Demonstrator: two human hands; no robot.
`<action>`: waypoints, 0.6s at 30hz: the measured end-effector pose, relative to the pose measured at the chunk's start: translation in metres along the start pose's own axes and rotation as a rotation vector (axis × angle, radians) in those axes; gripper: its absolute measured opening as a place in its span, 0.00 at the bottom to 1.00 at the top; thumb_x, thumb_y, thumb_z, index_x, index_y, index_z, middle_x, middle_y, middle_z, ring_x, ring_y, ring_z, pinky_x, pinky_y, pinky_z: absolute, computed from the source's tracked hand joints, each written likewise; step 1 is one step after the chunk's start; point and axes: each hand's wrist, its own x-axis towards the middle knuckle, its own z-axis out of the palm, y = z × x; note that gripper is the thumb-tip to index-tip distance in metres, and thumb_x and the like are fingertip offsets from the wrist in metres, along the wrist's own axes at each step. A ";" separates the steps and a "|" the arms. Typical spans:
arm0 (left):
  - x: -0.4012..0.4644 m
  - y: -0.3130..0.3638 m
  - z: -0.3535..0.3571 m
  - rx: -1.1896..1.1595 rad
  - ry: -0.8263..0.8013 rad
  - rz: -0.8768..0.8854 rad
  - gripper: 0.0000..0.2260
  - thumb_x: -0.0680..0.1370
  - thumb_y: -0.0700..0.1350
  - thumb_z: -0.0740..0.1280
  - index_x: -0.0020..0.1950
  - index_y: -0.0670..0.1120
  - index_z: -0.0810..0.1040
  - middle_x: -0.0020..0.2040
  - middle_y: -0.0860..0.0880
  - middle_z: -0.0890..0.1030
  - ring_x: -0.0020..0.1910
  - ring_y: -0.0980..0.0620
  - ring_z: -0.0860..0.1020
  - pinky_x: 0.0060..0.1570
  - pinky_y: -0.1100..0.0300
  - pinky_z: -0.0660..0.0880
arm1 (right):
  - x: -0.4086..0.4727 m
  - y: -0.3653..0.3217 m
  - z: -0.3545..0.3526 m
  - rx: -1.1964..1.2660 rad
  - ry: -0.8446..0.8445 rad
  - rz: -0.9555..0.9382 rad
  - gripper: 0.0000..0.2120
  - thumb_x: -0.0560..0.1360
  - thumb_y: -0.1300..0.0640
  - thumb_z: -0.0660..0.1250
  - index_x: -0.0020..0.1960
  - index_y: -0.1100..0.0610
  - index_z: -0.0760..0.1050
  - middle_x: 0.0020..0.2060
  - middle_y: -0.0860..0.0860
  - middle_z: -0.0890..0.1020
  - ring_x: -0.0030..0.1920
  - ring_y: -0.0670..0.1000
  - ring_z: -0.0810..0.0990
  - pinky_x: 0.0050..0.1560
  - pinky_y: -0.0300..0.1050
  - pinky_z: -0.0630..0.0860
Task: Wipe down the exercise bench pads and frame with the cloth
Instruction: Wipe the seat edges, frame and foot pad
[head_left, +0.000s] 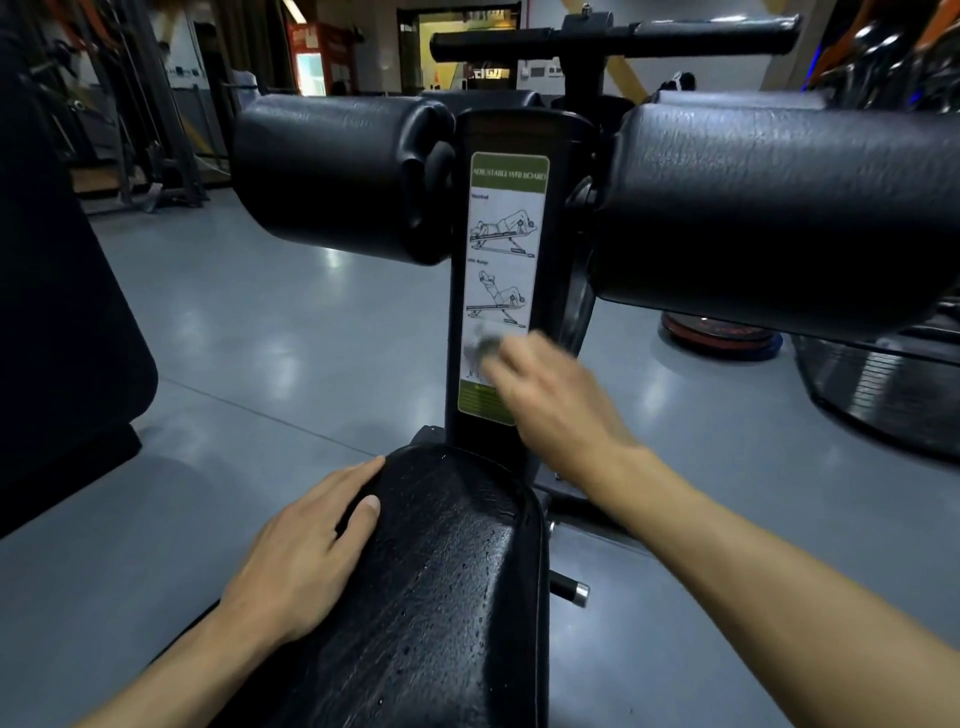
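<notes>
The black bench pad (447, 571) runs up the lower middle, its surface speckled with droplets. My left hand (306, 551) rests flat on the pad's left edge, fingers straight. Behind it rises the black frame post (556, 234) bearing an instruction sticker (506, 249). My right hand (550, 400) is blurred and holds a small grey cloth (483, 345) against the lower part of that sticker. Two black roller pads stick out from the post, one to the left (332, 176) and one to the right (779, 213). A black handle bar (613, 39) crosses the top.
Grey gym floor (260, 338) lies on both sides. A dark padded machine (57, 291) stands close at the left. Weight plates (719, 338) and a black ridged disc (883, 384) lie on the floor to the right. A metal knob (571, 590) projects from the frame under the pad.
</notes>
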 end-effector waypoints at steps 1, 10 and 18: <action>0.000 0.000 0.000 -0.002 0.002 0.000 0.33 0.76 0.70 0.44 0.77 0.62 0.66 0.70 0.68 0.71 0.68 0.63 0.71 0.67 0.60 0.68 | -0.013 -0.006 0.010 0.028 -0.090 -0.117 0.18 0.79 0.62 0.52 0.61 0.62 0.77 0.54 0.57 0.77 0.48 0.60 0.77 0.39 0.55 0.78; 0.000 0.000 0.001 0.003 0.005 -0.011 0.33 0.76 0.70 0.43 0.77 0.62 0.66 0.70 0.67 0.72 0.69 0.63 0.70 0.68 0.61 0.67 | 0.052 0.021 -0.013 -0.043 0.090 -0.053 0.15 0.70 0.68 0.67 0.56 0.60 0.80 0.53 0.54 0.80 0.47 0.57 0.78 0.44 0.49 0.74; 0.000 0.000 0.000 0.006 0.014 0.005 0.32 0.76 0.69 0.44 0.77 0.62 0.67 0.71 0.66 0.72 0.69 0.62 0.71 0.67 0.60 0.68 | 0.023 -0.016 0.013 -0.072 -0.221 -0.285 0.13 0.74 0.62 0.63 0.53 0.55 0.83 0.51 0.51 0.79 0.50 0.54 0.78 0.44 0.47 0.75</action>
